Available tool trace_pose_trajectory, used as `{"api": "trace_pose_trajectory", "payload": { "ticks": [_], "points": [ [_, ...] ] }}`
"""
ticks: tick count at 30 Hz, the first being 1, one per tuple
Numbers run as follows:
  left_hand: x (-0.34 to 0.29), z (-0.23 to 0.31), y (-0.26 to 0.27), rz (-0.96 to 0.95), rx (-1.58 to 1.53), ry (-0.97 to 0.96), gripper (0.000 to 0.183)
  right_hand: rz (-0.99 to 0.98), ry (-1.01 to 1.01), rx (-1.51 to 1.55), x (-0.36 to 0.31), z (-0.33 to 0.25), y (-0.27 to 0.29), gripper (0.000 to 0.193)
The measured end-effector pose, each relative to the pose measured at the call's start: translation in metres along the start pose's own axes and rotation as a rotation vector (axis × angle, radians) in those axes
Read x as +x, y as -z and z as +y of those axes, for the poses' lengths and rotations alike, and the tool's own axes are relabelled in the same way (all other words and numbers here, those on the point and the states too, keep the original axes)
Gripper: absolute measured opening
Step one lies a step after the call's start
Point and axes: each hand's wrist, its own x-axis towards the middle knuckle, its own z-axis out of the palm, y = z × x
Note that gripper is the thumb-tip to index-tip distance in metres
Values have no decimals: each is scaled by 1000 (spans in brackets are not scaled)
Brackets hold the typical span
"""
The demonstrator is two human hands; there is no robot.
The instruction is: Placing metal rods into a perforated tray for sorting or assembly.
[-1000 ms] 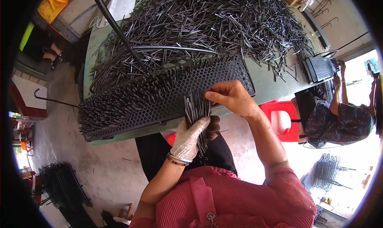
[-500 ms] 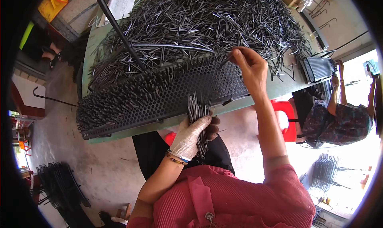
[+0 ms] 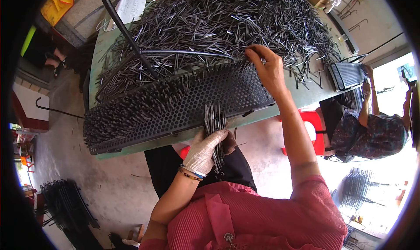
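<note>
My left hand [image 3: 203,153], in a pale knitted glove, is closed round an upright bundle of thin dark metal rods [image 3: 215,121]. It holds them just off the near side of a long black perforated rack [image 3: 210,90]. Rods stand packed in the holes at the rack's left and along its far edge. Many holes in its middle and right show bare. My bare right hand [image 3: 267,69] is over the rack's far right edge, thumb and forefinger pinched together. What sits between those fingertips is too small to make out against the dark rods.
A wide heap of loose rods [image 3: 227,20] covers the green table [image 3: 94,75] behind the rack. A bent black bar [image 3: 127,33] rises at the left. Papers [image 3: 131,8] lie far left. A red stool [image 3: 311,118] and another person [image 3: 369,134] are at the right.
My right hand has shifted slightly farther away and left along the rack's far edge. My left hand with its bundle has moved a little nearer to me.
</note>
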Motion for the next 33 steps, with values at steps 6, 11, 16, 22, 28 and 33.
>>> {"api": "trace_pose_trajectory", "payload": {
  "ticks": [6, 11, 16, 22, 28, 33],
  "points": [
    [-1, 3, 2, 11, -13, 28, 28, -60, 70, -25, 4, 1, -7, 16],
    [-1, 3, 3, -2, 44, 10, 29, -112, 60, -58, 4, 3, -8, 16],
    [-2, 4, 3, -12, 76, 2, 30, -105, 215, -86, 2, 10, -11, 17],
    [-2, 3, 4, -23, 72, -7, 31, -69, 185, -67, -7, 11, -16, 19],
    [-3, 6, 1, -46, 96, 14, 30, 57, 233, -122, -8, 13, -23, 12],
    [-1, 3, 2, -34, 69, 13, 28, 92, 294, -205, -8, 15, -24, 12]
  ]
}}
